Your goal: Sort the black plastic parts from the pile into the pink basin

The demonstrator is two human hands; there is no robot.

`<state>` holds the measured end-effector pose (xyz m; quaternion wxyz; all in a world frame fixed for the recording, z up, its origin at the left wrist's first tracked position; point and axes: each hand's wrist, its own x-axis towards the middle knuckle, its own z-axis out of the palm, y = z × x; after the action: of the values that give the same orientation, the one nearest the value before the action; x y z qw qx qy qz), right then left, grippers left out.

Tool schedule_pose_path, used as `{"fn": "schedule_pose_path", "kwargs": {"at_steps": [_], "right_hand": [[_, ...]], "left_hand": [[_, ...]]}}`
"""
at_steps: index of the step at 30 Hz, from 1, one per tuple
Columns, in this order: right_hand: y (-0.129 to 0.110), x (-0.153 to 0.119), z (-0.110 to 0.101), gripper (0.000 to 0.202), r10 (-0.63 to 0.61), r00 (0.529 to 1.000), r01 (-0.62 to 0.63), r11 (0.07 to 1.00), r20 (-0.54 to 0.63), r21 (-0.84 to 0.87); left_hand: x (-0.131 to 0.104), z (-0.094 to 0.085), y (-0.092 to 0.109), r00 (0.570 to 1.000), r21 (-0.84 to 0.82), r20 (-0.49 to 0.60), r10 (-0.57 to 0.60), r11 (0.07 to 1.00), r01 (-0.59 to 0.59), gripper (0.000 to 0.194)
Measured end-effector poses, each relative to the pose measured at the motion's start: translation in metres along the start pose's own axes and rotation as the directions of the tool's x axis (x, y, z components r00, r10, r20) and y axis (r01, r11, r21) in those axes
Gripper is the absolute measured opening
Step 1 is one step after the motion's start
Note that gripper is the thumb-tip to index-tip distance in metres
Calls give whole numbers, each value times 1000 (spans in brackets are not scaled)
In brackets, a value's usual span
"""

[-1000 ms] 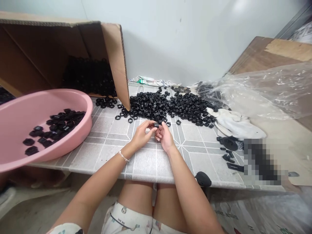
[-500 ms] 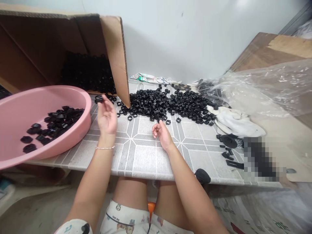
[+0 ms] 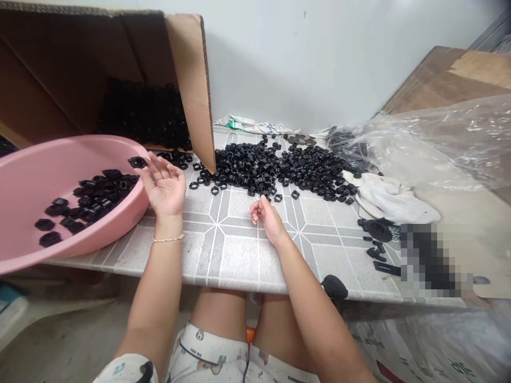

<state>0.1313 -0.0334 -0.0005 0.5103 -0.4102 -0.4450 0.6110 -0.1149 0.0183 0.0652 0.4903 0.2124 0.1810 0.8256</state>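
My left hand point(image 3: 166, 186) is raised at the right rim of the pink basin point(image 3: 138, 213), palm up. Its thumb and fingertips pinch a black plastic nut-like part point(image 3: 137, 162) over the rim. Inside the basin lies a heap of similar black parts point(image 3: 99, 197). My right hand point(image 3: 266, 218) is over the table, just in front of a spread pile of black plastic rings point(image 3: 255, 165). Its fingers are curled inward, and whatever they may hold is hidden. Several loose rings point(image 3: 278, 198) lie near its fingertips.
A cardboard box point(image 3: 195, 80) on its side holds more black parts at the back left. To the right are a white glove-like cloth point(image 3: 393, 199), clear plastic sheeting point(image 3: 423, 149), and small black pieces point(image 3: 379, 230). A dark rounded object point(image 3: 334, 287) sits at the table's front edge.
My left hand has moved left with the black part, from beside the basin to above its rim, and its palm has opened upward. My right hand has barely moved.
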Motion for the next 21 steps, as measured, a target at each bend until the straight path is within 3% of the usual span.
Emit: {"fn": "schedule_pose_path", "kwargs": {"at_steps": [3,9,11,13,15,17,19,21], "right_hand": [[-1,-1,1,59,1,1000,-1,1000,-9,-8],[-1,1,1,55,-9,999,8,1000,-40,-22],[0,2,-1,49,-41,993,37,998,-109,-44],[1,4,-7,41,-114,968,92,990,-223,-103],[3,6,-17,33,-208,913,147,970,-351,-193],[4,9,-29,25,-293,840,171,942,-457,-289],[5,12,-43,19,-351,772,159,914,-529,-373],[6,14,-55,16,-387,722,121,887,-573,-446]], "left_hand": [[-3,3,2,1000,22,-11,-20,1000,20,27],[-5,4,-3,995,193,100,-29,981,10,21],[-7,6,-14,991,230,73,-113,969,93,20],[-10,5,-30,979,377,58,-194,913,158,16],[-15,0,-48,977,671,96,-192,738,79,12],[-21,-8,-63,969,905,202,-144,406,-129,11],[-24,-18,-73,940,952,302,-157,95,-290,18],[-23,-28,-76,911,923,357,-207,-73,-379,21]]}}
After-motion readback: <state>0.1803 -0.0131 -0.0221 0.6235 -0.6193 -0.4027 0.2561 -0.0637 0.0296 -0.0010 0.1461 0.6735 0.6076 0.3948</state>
